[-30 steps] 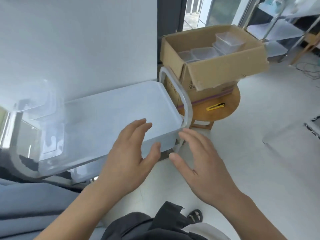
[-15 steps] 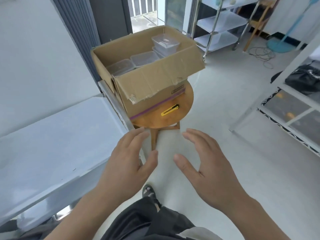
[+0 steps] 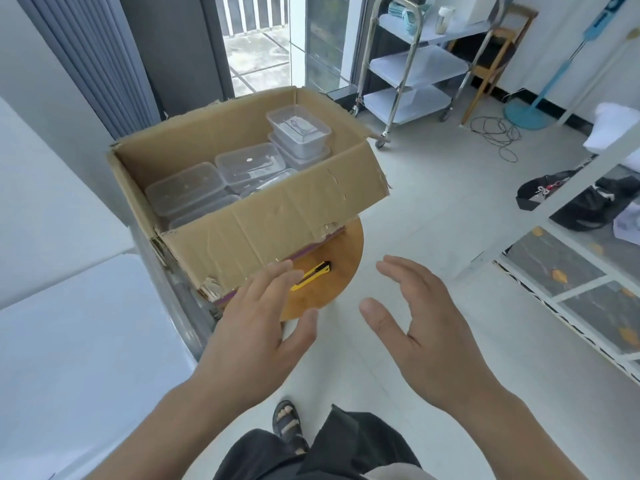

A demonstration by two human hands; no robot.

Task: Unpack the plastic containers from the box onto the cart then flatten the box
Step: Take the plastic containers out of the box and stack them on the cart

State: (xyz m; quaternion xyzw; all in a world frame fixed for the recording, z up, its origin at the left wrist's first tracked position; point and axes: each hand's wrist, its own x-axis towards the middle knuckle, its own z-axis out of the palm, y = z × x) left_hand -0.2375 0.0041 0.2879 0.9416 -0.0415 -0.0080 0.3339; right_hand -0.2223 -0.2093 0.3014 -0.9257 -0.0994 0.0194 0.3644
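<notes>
An open cardboard box sits on a round wooden stool. Inside it lie several clear plastic containers, with one stack standing higher at the back right. The cart's white top shelf spreads out at the lower left, its metal rail touching the box. My left hand hovers in front of the box's near wall, fingers straight, holding nothing. To its right my right hand is held out just as empty, fingers spread and thumb apart.
A yellow utility knife lies on the stool in front of the box. A second steel cart stands at the back. A white shelf frame with a black bag runs along the right. Cables lie on the floor.
The view has swung right from the cart shelf to the box, which is now nearer. Both empty hands have moved forward toward the box front.
</notes>
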